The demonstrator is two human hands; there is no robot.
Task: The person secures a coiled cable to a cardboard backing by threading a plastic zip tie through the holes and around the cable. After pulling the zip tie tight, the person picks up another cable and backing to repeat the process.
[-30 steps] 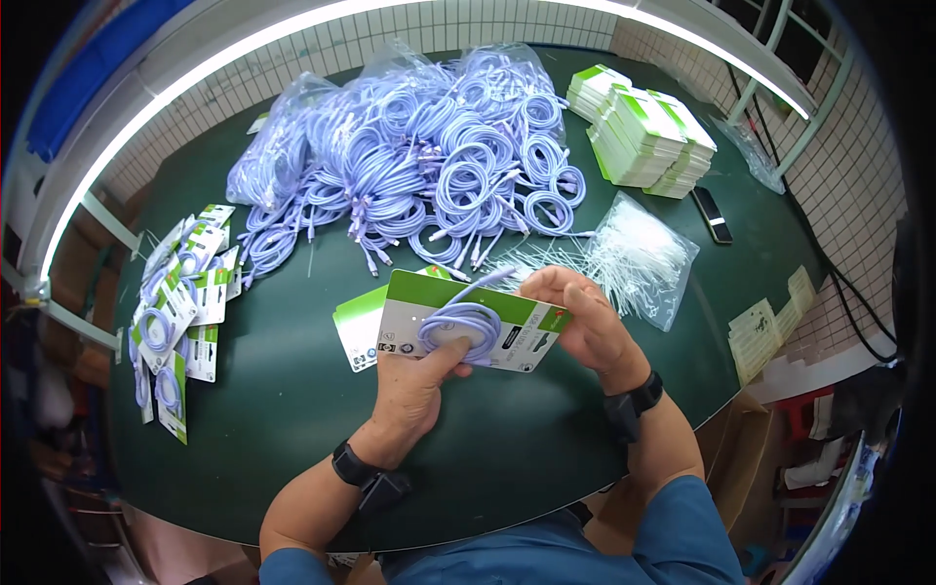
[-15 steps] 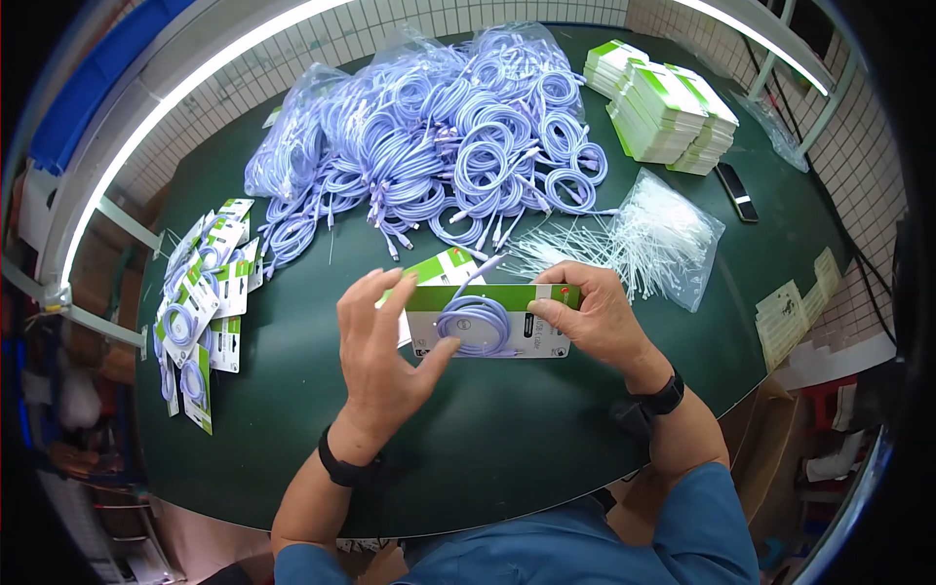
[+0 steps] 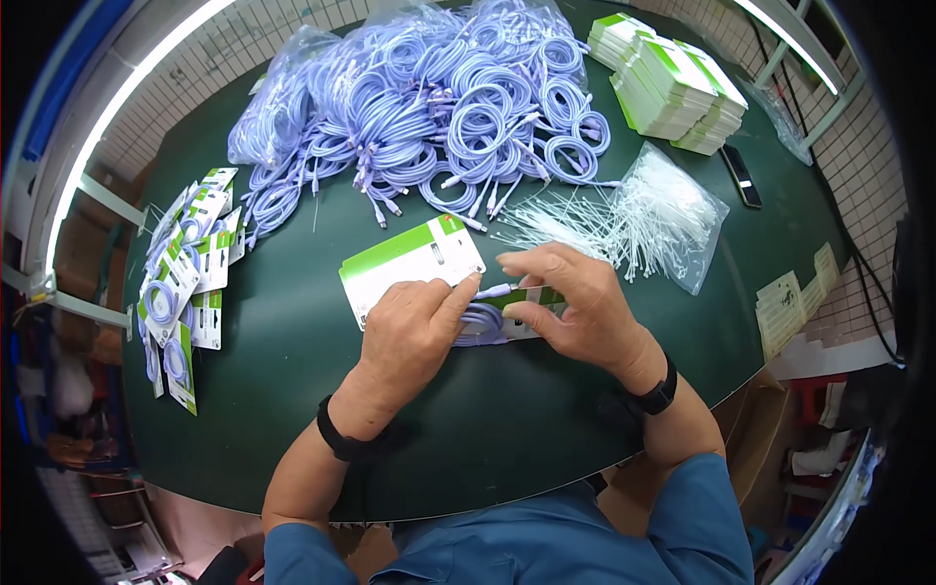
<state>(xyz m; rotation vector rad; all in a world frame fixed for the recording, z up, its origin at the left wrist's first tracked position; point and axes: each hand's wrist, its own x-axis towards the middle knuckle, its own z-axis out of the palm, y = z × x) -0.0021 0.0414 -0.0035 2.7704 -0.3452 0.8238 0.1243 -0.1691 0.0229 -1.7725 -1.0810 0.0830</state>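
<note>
The coiled lavender cable (image 3: 479, 326) lay against a green and white printed cardboard card (image 3: 548, 298) at the middle of the frame, between your two hands, its plug end pointing right along the card's green strip. Your left hand (image 3: 414, 327) was curled over the card's left part, its forefinger tip just beside the plug end; its thumb was hidden, so I cannot tell what it pinched. Your right hand (image 3: 580, 302) straddled the card's right part, thumb and forefinger spread apart near the plug's tip; I cannot tell whether its other fingers gripped the card.

Just behind your left hand, flat green and white cards (image 3: 405, 273) lay on the dark green table (image 3: 419, 468). Thin white plastic ties (image 3: 561, 226) spread right of centre, running into a clear plastic bag (image 3: 687, 273). A heap of lavender cables (image 3: 390, 141) filled the upper middle, carded lavender cables (image 3: 163, 300) overlapped at left, and stacked green and white cards (image 3: 663, 93) stood upper right, near a black phone (image 3: 741, 176).
</note>
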